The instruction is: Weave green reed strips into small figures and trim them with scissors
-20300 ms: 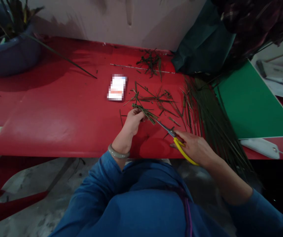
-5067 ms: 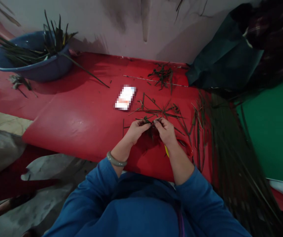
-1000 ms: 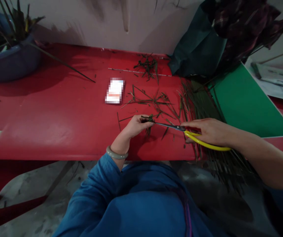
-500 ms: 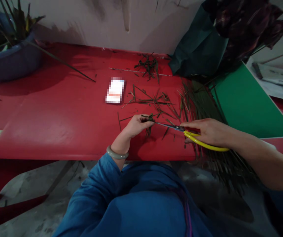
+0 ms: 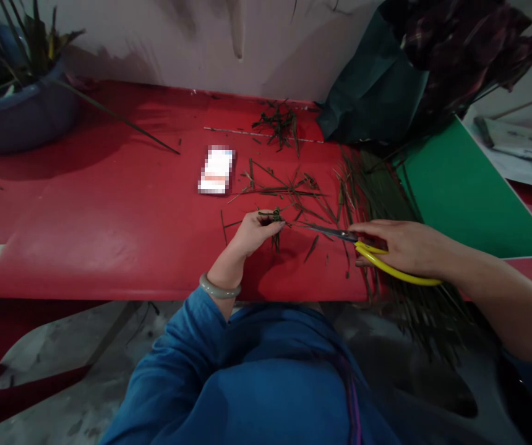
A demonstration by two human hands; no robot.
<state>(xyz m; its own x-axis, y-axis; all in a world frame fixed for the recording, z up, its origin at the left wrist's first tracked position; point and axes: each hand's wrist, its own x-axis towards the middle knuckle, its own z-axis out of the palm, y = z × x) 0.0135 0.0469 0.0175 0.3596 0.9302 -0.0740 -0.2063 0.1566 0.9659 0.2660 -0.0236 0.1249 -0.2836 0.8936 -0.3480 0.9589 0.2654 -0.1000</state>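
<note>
Between the thumb and fingers of my left hand is a small knotted piece of dark green leaf strips, with short ends sticking out. My right hand grips yellow-handled scissors. Their dark blades point left toward the knotted piece, with a small gap between tip and piece. Cut leaf scraps lie scattered on the red table cover just beyond my hands. Under and beside my right hand spreads a bundle of long green leaf strips.
A phone with a blurred screen lies on the red cover. Farther back sits a pile of knotted leaf pieces. A blue basin of leaves stands at left. At right are a green board and a dark green wrapped bunch.
The scissors and my right hand have moved a little right, away from the knotted piece. My left hand has shifted slightly left and up with the piece.
</note>
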